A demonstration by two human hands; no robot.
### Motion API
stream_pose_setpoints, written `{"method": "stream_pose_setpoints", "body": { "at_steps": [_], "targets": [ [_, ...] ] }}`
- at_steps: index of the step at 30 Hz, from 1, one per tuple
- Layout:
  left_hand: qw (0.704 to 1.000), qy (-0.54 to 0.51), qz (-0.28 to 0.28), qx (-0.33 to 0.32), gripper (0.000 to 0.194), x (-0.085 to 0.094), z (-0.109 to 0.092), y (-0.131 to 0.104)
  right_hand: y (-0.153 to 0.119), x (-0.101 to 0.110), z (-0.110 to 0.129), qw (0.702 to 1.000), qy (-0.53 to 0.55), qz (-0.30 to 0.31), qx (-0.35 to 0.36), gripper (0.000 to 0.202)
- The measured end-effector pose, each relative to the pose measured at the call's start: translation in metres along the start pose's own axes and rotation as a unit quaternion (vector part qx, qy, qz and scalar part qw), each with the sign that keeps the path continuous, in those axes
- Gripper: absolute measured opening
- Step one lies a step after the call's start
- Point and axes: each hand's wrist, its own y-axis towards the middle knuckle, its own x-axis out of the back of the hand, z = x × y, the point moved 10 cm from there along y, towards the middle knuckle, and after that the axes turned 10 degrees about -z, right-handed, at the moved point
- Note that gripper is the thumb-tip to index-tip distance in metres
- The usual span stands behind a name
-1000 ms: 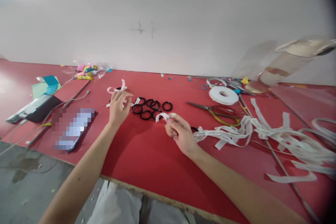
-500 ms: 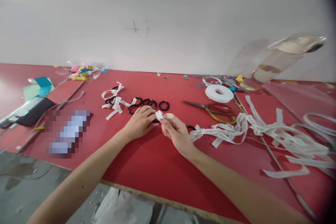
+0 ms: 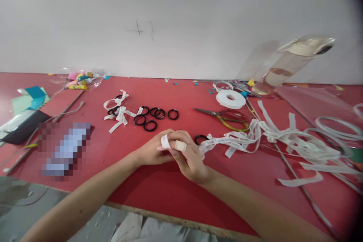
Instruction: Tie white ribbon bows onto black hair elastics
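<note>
My left hand and my right hand meet over the red table near its front edge. A short white ribbon lies bent across the fingers where the hands touch, and my right hand's fingers are closed on it. The fingers of my left hand are curled in against the right; what they hold, if anything, is hidden. A pale bandage wraps one right finger. Just beyond the hands lie several loose black rings. One more black ring sits beside my right hand, next to a printed white ribbon.
Black rings with white bows lie to the left, near a blurred-out flat object. Rightward are scissors, a white ribbon roll, a tangle of ribbons and a tilted bottle. A pale wall stands behind.
Both hands have drawn nearer the table's front edge and closed together. The white ribbon moved with them and now bends across the fingers. Black rings once covered by my left hand are visible.
</note>
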Motion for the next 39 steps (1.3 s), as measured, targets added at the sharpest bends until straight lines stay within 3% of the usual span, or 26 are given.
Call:
{"method": "stream_pose_setpoints", "body": {
  "at_steps": [2, 5, 8, 11, 16, 20, 27, 32, 36, 39],
  "targets": [
    [0.999, -0.013, -0.008, 0.028, 0.028, 0.005, 0.007, -0.002, -0.001, -0.001, -0.005, 0.999, 0.019, 0.004, -0.029, 0.025],
    [0.994, -0.094, 0.017, 0.054, 0.019, 0.004, 0.008, -0.004, -0.006, 0.007, -0.035, 0.987, 0.009, -0.030, -0.156, 0.025],
    [0.963, -0.228, 0.043, 0.137, 0.024, 0.003, 0.010, -0.005, -0.015, 0.028, -0.075, 0.948, -0.022, -0.118, -0.294, 0.024],
    [0.930, -0.307, 0.046, 0.197, 0.021, 0.006, 0.010, -0.006, -0.018, 0.044, -0.100, 0.918, -0.032, -0.195, -0.345, 0.028],
    [0.886, -0.391, 0.079, 0.238, 0.020, -0.001, 0.007, -0.010, -0.016, 0.055, -0.117, 0.904, 0.010, -0.259, -0.340, 0.027],
    [0.868, -0.431, 0.051, 0.241, 0.018, 0.002, 0.008, -0.010, -0.012, 0.072, -0.123, 0.905, -0.022, -0.279, -0.321, 0.028],
    [0.844, -0.494, -0.001, 0.208, 0.013, 0.019, 0.007, -0.008, -0.009, 0.116, -0.148, 0.873, -0.018, -0.374, -0.311, 0.024],
    [0.836, -0.509, -0.013, 0.208, 0.013, 0.021, 0.011, -0.007, -0.011, 0.145, -0.160, 0.852, -0.051, -0.418, -0.310, 0.020],
    [0.838, -0.498, -0.010, 0.220, 0.015, 0.016, 0.014, -0.009, -0.010, 0.150, -0.161, 0.862, -0.085, -0.410, -0.287, 0.023],
    [0.848, -0.482, -0.025, 0.219, 0.014, 0.018, 0.016, -0.008, -0.006, 0.131, -0.157, 0.891, -0.091, -0.344, -0.283, 0.030]
  ]
}}
